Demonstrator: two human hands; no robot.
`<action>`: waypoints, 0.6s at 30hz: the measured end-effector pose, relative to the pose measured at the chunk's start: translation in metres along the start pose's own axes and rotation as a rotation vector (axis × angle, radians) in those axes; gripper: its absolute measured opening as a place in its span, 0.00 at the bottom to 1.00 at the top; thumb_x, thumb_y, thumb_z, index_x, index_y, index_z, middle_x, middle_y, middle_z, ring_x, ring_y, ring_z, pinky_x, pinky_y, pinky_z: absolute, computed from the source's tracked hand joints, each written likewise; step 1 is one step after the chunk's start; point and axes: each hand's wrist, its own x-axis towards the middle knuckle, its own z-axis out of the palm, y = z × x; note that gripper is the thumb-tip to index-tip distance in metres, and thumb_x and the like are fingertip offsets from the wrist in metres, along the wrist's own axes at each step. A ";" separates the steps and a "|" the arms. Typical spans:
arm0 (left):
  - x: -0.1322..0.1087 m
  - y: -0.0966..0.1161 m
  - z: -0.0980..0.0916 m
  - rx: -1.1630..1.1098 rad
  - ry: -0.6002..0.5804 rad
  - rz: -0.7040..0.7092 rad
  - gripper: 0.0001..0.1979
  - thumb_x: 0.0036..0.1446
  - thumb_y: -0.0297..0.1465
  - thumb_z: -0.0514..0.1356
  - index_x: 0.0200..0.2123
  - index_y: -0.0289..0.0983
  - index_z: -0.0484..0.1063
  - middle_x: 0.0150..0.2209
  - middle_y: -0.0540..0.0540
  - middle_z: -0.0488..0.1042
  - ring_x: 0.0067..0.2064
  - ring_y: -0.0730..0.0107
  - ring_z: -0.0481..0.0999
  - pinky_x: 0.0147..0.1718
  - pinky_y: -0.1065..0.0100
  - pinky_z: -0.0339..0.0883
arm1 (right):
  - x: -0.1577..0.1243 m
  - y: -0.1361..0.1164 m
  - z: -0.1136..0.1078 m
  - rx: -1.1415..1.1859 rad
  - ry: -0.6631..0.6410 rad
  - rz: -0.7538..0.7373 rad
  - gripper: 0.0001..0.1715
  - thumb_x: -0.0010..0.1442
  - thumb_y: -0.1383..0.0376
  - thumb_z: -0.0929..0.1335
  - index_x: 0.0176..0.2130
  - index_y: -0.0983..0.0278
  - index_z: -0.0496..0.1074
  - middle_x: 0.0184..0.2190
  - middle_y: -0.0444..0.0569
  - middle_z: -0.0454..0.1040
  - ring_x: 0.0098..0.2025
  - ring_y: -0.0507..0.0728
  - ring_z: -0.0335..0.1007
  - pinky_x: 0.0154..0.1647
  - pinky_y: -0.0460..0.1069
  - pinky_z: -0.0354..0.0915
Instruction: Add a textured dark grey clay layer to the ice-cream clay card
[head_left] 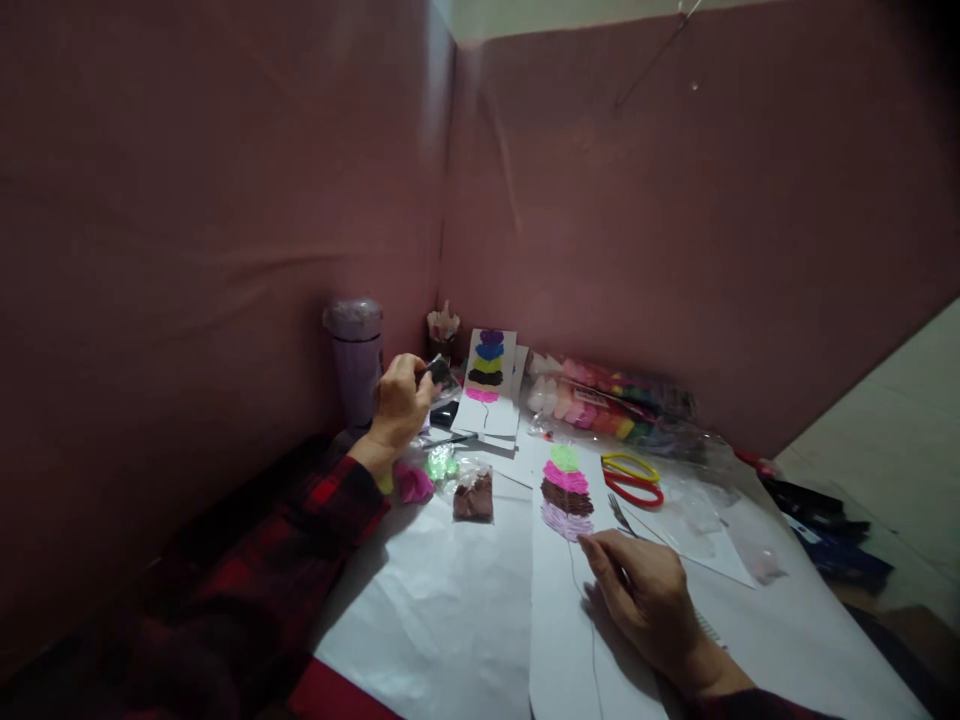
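Observation:
My left hand [403, 405] pinches a small clear packet of black clay [439, 378] above the back left of the table. My right hand [641, 595] is curled over a long white card [555, 620], fingertips at the lower edge of its textured strips. These strips [566, 494] run green, pink, brown and lilac from top to bottom, with a thin drawn line below. A fork [619, 514] shows its tines beside my right hand; its handle disappears behind the hand, and I cannot tell whether the fingers grip it.
Near my left arm lie a brown clay packet [473, 497], pink clay [414, 482] and green clay [442, 462]. Behind stand a lilac tumbler [357, 365] and a card with coloured strips [487, 372]. Bagged clay packs [600, 400] and scissors with yellow and red handles [634, 482] lie to the right.

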 end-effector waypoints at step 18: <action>-0.119 0.072 0.042 -1.124 -0.669 -0.497 0.19 0.43 0.32 0.67 0.38 0.39 0.65 0.33 0.48 0.72 0.30 0.69 0.75 0.26 0.69 0.68 | 0.012 -0.045 0.013 0.782 0.169 0.763 0.21 0.66 0.51 0.62 0.30 0.63 0.66 0.23 0.42 0.68 0.20 0.49 0.60 0.18 0.43 0.57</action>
